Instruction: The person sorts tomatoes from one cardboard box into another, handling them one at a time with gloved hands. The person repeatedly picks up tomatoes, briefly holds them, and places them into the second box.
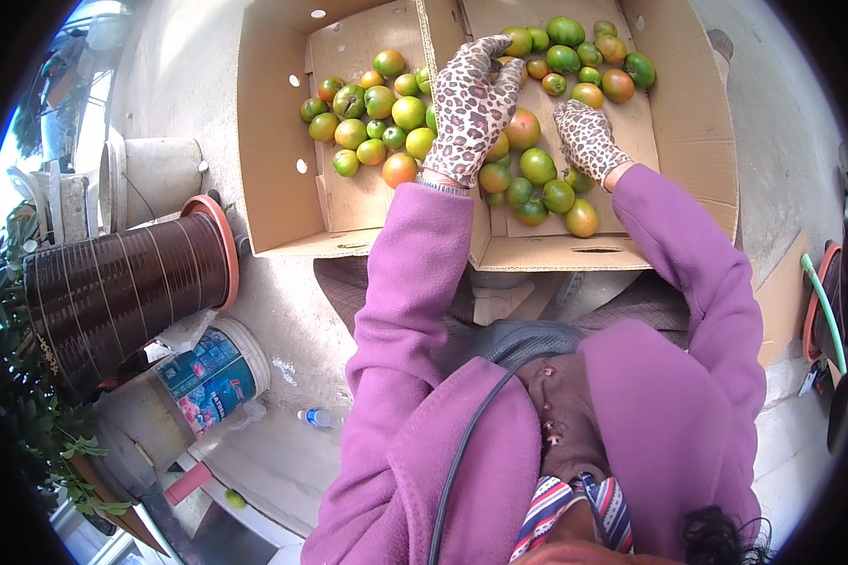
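Note:
Two cardboard boxes stand side by side before me. My left hand (475, 106), in a leopard-print glove, reaches over the wall between them; its thumb and fingers curve around a reddish tomato (511, 70), partly hidden, and I cannot tell if it is gripped. In the right box (692, 106), my gloved right hand (585, 134) lies low between two groups of tomatoes, its fingers curled just below an orange-green tomato (587, 95); whether it holds anything is hidden. Several green and reddish tomatoes (538, 166) lie nearer me. The left box (275, 141) holds many more tomatoes (379, 102).
At the left, a dark ribbed pot with an orange rim (131, 282) lies near a whitish bucket (155, 176) and a printed plastic bucket (215, 374). A small plastic bottle (316, 417) lies on the ground. A green hose piece (825, 311) is at the right.

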